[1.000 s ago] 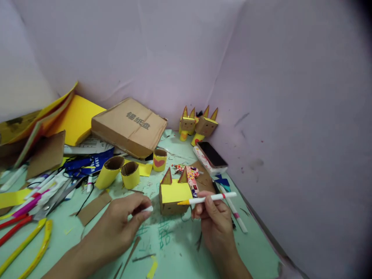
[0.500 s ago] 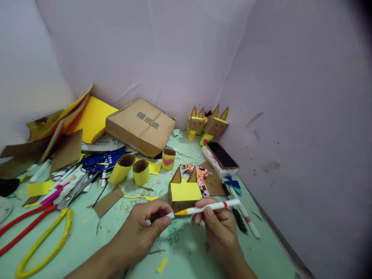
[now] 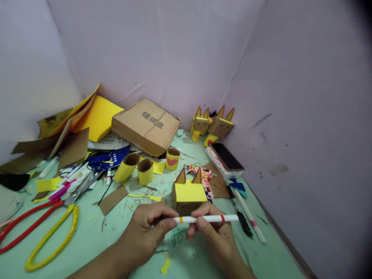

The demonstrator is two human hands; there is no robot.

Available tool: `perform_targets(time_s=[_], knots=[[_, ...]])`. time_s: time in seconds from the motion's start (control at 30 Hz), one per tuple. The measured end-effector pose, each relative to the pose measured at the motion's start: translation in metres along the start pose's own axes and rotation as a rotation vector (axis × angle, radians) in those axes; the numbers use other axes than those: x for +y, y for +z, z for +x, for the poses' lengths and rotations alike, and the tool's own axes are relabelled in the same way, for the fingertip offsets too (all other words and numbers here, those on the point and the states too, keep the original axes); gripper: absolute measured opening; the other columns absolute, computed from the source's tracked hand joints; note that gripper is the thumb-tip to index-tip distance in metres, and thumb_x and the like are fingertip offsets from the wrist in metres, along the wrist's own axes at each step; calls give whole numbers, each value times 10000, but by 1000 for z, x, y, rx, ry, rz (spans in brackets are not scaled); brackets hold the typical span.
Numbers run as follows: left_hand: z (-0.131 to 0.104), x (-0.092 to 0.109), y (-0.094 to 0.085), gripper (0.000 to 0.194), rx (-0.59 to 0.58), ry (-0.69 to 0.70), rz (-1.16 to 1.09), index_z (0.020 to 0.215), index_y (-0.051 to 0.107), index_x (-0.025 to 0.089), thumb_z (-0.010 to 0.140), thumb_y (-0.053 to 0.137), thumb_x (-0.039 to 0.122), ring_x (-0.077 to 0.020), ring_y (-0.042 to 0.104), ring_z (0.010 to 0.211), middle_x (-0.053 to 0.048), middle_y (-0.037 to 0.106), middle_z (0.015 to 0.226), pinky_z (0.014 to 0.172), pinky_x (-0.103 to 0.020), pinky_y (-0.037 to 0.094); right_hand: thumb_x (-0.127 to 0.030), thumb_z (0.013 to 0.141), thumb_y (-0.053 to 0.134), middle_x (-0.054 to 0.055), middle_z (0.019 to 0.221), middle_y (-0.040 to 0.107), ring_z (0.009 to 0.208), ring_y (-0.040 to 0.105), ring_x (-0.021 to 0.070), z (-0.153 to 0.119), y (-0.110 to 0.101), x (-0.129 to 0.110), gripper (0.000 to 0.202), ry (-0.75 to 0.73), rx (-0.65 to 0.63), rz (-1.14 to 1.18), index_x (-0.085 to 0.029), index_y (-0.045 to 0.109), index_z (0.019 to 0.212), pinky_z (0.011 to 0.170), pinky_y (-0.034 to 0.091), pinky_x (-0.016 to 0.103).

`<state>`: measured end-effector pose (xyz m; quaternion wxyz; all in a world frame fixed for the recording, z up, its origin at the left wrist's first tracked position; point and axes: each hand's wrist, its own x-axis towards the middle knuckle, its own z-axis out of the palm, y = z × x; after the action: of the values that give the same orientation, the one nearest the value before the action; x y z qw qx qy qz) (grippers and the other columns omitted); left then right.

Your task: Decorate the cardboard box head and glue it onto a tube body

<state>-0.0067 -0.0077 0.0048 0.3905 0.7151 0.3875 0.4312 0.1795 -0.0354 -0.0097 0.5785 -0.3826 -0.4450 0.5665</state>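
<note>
Before yellow-topped cardboard box, slim white marker newly capped, tip no longer exposed; left hand pinches white cap, right hand grips barrel.

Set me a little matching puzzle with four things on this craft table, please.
1. Marker
2. Smartphone
3. Large cardboard box
4. Small cardboard box with two pointed ears

A. Bears dark printed characters
B. Lies on a white packet
C. Has a yellow top
D. Held by the left hand and right hand

Pairs: 1-D, 2-B, 3-A, 4-C
</note>
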Motion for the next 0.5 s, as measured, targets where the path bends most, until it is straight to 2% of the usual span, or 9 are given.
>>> perform_targets(time_s=[0.1, 0.2, 0.4, 0.5], knots=[[-5, -4, 5, 182, 77, 130, 11, 721, 707, 210, 863, 623, 286, -90, 547, 488, 46, 627, 541, 503, -182, 370, -461, 815, 733, 8, 588, 713, 537, 650, 134, 0, 0, 4, 290, 40, -61, 57, -183, 652, 812, 575, 501, 235], [-12, -6, 10, 222, 116, 206, 33, 701, 675, 207, 891, 587, 280, -76, 512, 446, 55, 598, 517, 475, -177, 349, -452, 817, 736, 7, 577, 715, 521, 655, 137, -1, 0, 9, 291, 56, -68, 82, -177, 641, 816, 564, 512, 243], [-16, -5, 15, 292, 162, 208, 61, 656, 652, 199, 911, 548, 296, -79, 488, 425, 52, 549, 487, 460, -177, 354, -478, 812, 731, 8, 546, 716, 512, 669, 154, -2, 6, 16, 315, 39, -48, 61, -180, 629, 826, 568, 520, 255], [-14, -4, 12, 235, 123, 181, 38, 730, 706, 232, 901, 562, 305, -86, 528, 449, 50, 610, 518, 468, -169, 381, -504, 808, 721, 17, 554, 721, 506, 664, 157, -4, 3, 7, 330, 16, -34, -11, -182, 651, 828, 556, 520, 257]])
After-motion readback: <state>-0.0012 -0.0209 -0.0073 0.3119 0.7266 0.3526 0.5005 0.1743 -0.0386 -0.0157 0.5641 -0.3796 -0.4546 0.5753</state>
